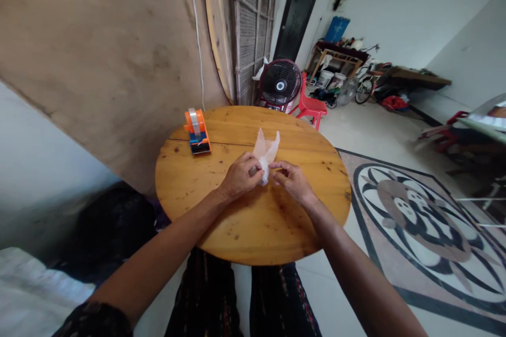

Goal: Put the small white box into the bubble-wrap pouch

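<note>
A thin whitish plastic bag (268,151) is over the middle of the round wooden table (253,245), its two pointed ends up and away from me. Its lower part is bunched into a small wad. My left hand (242,175) pinches the bunched part from the left, thumb and fingers closed on it. On the right side, my right hand (292,181) has its index finger stretched toward the bag and its thumb apart below. The fingertip is at the bag's edge; whether it presses on it I cannot tell.
An orange and blue tape dispenser (197,131) with a roll of clear tape stands at the table's left rear. Beyond the far edge are a fan (280,84) and a red plastic chair (310,105). A wall (130,63) rises close on the left.
</note>
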